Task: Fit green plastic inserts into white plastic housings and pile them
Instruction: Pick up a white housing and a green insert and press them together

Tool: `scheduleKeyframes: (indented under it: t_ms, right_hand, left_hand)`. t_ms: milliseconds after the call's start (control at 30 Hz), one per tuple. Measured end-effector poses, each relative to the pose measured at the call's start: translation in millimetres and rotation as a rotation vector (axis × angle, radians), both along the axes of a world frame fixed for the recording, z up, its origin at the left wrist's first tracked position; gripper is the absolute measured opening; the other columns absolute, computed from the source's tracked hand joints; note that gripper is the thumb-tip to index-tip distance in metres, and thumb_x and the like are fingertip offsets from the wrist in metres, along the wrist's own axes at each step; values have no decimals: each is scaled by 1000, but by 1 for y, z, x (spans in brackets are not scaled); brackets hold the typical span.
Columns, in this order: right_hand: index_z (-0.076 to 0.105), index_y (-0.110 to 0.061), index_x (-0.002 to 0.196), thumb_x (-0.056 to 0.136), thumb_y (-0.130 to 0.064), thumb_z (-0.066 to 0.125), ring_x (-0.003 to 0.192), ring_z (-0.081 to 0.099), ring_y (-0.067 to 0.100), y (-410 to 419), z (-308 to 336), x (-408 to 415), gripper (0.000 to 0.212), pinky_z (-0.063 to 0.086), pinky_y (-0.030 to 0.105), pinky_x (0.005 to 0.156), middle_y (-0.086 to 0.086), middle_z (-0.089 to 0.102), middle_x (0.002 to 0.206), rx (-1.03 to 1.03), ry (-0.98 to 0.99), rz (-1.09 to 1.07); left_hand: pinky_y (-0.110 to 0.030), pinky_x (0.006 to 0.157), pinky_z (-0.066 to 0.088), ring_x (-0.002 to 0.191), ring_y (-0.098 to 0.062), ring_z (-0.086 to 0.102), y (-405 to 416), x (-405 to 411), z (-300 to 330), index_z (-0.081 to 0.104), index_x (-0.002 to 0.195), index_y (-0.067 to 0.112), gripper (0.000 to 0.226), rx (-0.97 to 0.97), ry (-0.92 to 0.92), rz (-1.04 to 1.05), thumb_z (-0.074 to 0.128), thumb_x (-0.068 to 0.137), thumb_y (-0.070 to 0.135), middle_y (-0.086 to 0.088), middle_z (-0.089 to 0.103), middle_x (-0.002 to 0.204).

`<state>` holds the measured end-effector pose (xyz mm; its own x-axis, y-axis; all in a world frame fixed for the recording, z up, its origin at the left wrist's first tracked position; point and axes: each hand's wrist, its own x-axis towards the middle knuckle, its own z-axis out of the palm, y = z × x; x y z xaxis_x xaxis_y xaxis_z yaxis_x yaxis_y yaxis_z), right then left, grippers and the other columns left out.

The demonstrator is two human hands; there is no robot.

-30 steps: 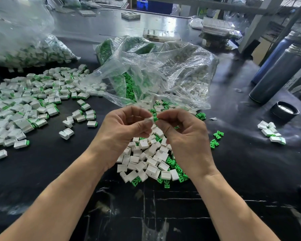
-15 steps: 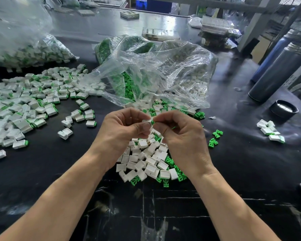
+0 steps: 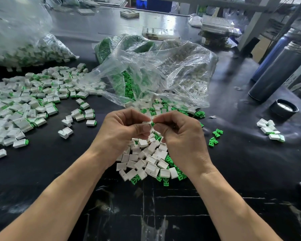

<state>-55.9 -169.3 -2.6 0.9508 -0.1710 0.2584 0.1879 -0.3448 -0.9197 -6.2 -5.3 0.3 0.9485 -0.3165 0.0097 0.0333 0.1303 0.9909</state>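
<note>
On the black worktop (image 3: pixel 250 171) two dark flasks (image 3: pixel 281 72) stand at the right, a black lid (image 3: pixel 284 108) lying near them.

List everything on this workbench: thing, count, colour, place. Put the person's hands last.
Finished pile: many, white-green, left.
Loose housings: many, white, centre under hands.
Loose inserts: several, green, right of centre.
Open bag: one, clear, centre back.
Full bag: one, clear, back left.
Small group: few, white-green, right.
Flasks: two, dark, right.
Cap: one, black, right.
Left hand: pinches white housing.
Right hand: pinches green insert.
</note>
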Motion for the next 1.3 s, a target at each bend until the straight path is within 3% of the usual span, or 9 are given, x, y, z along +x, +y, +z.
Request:
scheduleKeyframes:
  t_ms: [267, 433, 667, 800, 967, 1100, 1300]
  right_hand:
    - [76, -27, 90, 90, -3, 76, 73, 69, 4, 4, -2, 1, 24, 55, 21, 68, -12, 76, 84, 95, -14, -40]
    - [77, -21, 93, 89, -3, 77, 74, 69, 5, 4, -4, 2, 18, 54, 20, 66, -11, 76, 85, 36, -50, -55]
    - [75, -19, 91, 92, -7, 76, 65, 67, 11, 6, 1, 2, 12, 55, 22, 60, -2, 76, 78, 309, -45, -32]
    - [75, -23, 88, 94, -9, 75, 64, 67, 11, 7, -1, 2, 15, 55, 24, 59, -4, 75, 76, 232, -47, -38]
    - [75, -25, 86, 92, -10, 75, 67, 68, 23, 4, -3, 1, 16, 60, 45, 64, -1, 74, 76, 102, -55, -58]
    - [75, -25, 83, 90, -7, 76, 66, 65, 29, 2, -3, 1, 20, 57, 52, 61, 1, 71, 71, 80, -31, -42]
    - [77, -24, 83, 90, -8, 77, 67, 66, 10, -1, -1, -2, 18, 61, 45, 66, -8, 72, 71, 29, -2, -32]
  left_hand:
    - [-28, 64, 61, 63, -20, 70, -5, -3, 2, 72, 87, 4, 20, -31, -4, 16, 79, 68, 6, -9, 72, 72]
    - [-27, 63, 60, 62, -20, 69, -6, -4, 4, 72, 88, 2, 21, -11, -6, 30, 78, 68, 5, -10, 73, 73]
    - [-31, 68, 62, 67, -19, 70, -6, -5, 8, 70, 92, 4, 21, -69, -58, 51, 76, 72, 8, -8, 72, 77]
    - [-32, 71, 63, 70, -20, 71, -6, -6, 6, 73, 99, 4, 19, -30, -67, 72, 76, 80, 6, -10, 75, 82]
    - [-30, 65, 63, 65, -22, 72, -7, -8, 6, 77, 93, 1, 12, 58, -106, 103, 76, 83, -5, -16, 77, 79]
    - [-29, 62, 63, 62, -23, 73, -6, -8, 7, 78, 88, 5, 14, 98, -108, 103, 78, 80, -6, -13, 76, 74]
    - [-27, 59, 60, 59, -22, 72, -4, -8, 10, 79, 87, 5, 17, 121, -106, 70, 79, 78, -9, -12, 76, 70]
